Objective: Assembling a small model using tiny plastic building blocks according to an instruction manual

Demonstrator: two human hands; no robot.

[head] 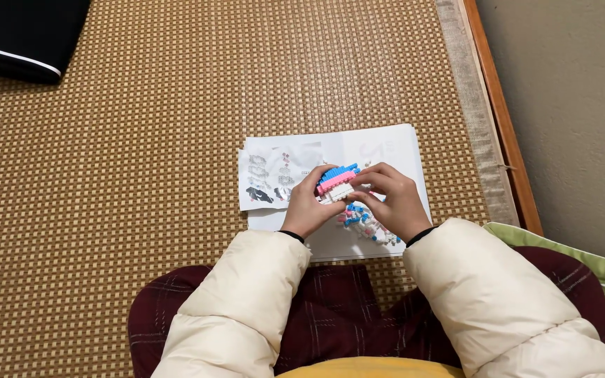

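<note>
Head view: both hands, left hand and right hand, are pinching a small brick model over white paper on a woven mat

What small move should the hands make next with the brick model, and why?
Probably the right hand should pick one piece from the loose bricks just below it, while the left hand steadies the brick model, which both hands hold above the white sheet.

A single head-worn camera looks steeply down over the wearer's cream sleeves onto a woven mat, at about arm's reach. The mat fills the frame; its wooden edge and a wall run from 12 toward 3 o'clock.
</note>
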